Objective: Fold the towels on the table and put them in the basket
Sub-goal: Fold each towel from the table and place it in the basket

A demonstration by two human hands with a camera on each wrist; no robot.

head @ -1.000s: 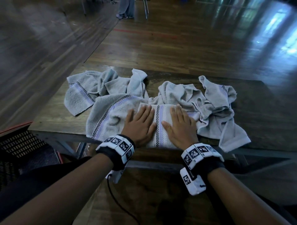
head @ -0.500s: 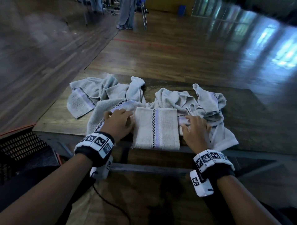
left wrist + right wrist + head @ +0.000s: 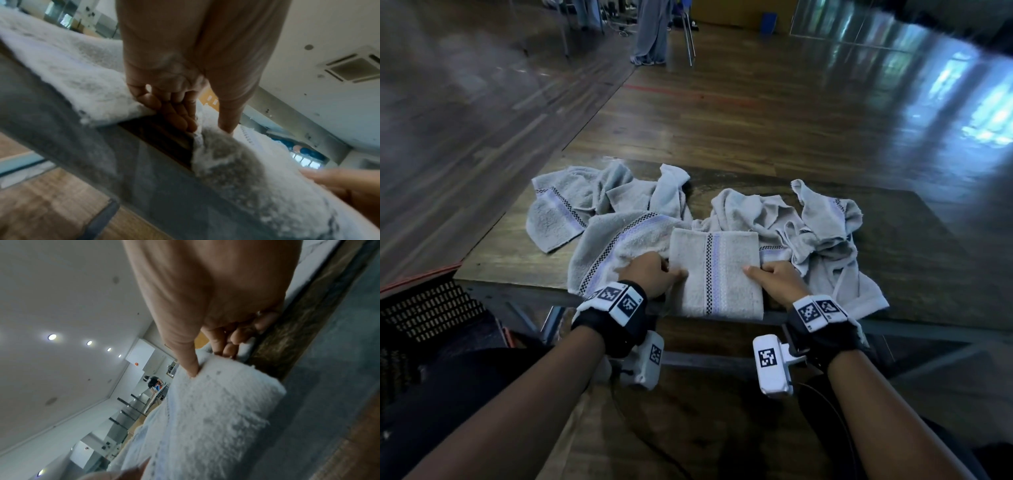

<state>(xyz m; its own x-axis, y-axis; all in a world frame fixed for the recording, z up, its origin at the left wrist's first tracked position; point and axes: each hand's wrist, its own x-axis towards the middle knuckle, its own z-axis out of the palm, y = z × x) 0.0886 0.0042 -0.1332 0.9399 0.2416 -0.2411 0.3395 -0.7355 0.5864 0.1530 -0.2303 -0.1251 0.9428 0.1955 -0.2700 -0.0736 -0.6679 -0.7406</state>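
A folded grey towel (image 3: 717,272) with a checked and lilac stripe lies at the near edge of the wooden table (image 3: 914,246), overhanging it slightly. My left hand (image 3: 654,275) pinches its left side, thumb on top and fingers underneath, as the left wrist view shows (image 3: 191,125). My right hand (image 3: 774,277) pinches the right side the same way (image 3: 205,363). Several crumpled grey towels (image 3: 599,202) lie behind and on both sides. The dark mesh basket (image 3: 431,308) sits low at the left, beside the table.
Another loose towel heap (image 3: 825,233) covers the table's right middle. A person's legs (image 3: 650,34) and a chair stand far off on the shiny wood floor. Bare tabletop shows at the far right.
My hands pressed flat on the folded towel a second ago. They slid out to its left and right sides and now pinch its edges.
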